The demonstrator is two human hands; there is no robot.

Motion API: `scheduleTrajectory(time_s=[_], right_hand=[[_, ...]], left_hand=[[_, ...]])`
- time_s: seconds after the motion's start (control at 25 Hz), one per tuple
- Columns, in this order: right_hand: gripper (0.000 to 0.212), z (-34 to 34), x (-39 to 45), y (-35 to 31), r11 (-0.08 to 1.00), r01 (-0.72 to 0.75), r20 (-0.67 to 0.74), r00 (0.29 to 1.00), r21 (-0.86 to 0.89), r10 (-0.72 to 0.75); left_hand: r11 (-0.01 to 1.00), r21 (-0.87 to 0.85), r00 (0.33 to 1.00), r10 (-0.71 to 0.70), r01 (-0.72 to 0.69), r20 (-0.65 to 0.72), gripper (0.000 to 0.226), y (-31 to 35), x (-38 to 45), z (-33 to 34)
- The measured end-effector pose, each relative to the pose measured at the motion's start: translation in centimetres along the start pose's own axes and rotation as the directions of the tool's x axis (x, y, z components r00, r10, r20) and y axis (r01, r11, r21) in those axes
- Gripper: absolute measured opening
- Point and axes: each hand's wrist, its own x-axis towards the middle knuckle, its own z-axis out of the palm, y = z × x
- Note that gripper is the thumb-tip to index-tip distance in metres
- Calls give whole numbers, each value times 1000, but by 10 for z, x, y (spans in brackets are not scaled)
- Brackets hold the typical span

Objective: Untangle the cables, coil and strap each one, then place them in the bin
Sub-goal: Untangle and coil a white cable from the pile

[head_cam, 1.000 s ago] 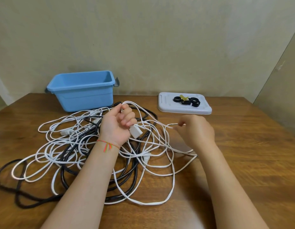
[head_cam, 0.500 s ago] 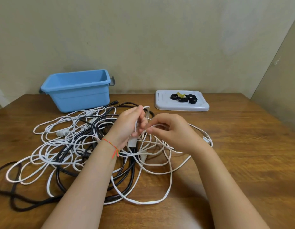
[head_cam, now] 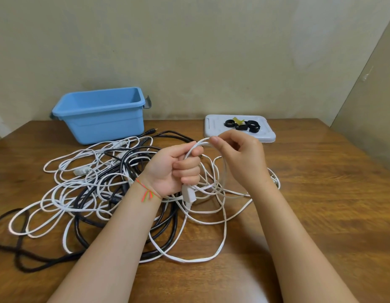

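- Left hand [head_cam: 178, 171]: fingers clenched on white cable [head_cam: 220, 248], plug end.
- Right hand [head_cam: 240, 158]: fingers pinching its loop.
- Risk: loop snagging black cable [head_cam: 163, 228], tightening tangle.

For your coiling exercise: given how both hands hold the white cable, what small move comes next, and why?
Probably the right hand lays its loop of white cable into the left hand, whose closed grip already holds the plug end; most cable remains tangled on the table.
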Motion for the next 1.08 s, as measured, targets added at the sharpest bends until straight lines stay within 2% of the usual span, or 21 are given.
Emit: scheduleTrajectory(time_s=[0.12,0.2,0.24,0.32,0.4,0.44,0.48,0.52,0.6,0.68,0.76,0.92,1.0,1.08], right_hand=[[19,-5,7,13,982,-137,-32,990,-129,134],[16,-13,13,22,964,-241,-76,969,-112,234],[16,-17,15,26,954,-294,-103,952,-60,287],[16,-22,17,31,923,-383,-166,909,26,382],[18,-22,17,30,867,-439,-149,865,237,479],[17,-21,16,27,801,-452,-85,849,392,521],[16,-20,15,25,748,-465,-31,840,473,542],[17,-21,14,25,761,-481,-12,842,436,539],[20,-24,12,23,864,-487,1,871,127,490],[21,-22,7,13,888,-458,167,874,-33,457],[22,-13,3,8,902,-415,287,855,-120,432],[21,-9,4,11,885,-319,259,873,-341,414],[21,-7,3,11,862,-218,349,848,-457,399],[21,3,-2,5,840,-97,425,828,-534,366]], left_hand=[[970,-206,991,132,-132,-12,34,5,0,-9],[871,-410,962,256,-272,-95,34,11,-3,-16],[814,-466,937,298,-348,-180,38,13,-5,-19],[748,-469,875,327,-470,-356,47,14,-6,-20],[764,-415,846,314,-494,-430,47,13,-4,-17],[792,-386,851,296,-472,-433,44,12,-3,-16],[828,-354,864,273,-435,-423,43,12,-3,-14],[864,-317,880,249,-390,-405,44,12,-2,-14],[914,-246,902,219,-323,-372,47,13,-3,-11],[932,-182,897,226,-312,-380,51,14,-3,-9],[936,-121,858,245,-330,-451,54,13,-1,-7],[862,-113,729,339,-494,-595,53,14,-3,-12],[810,-113,702,417,-575,-577,46,16,-5,-11],[821,-23,715,483,-571,-506,39,16,-5,-3]])
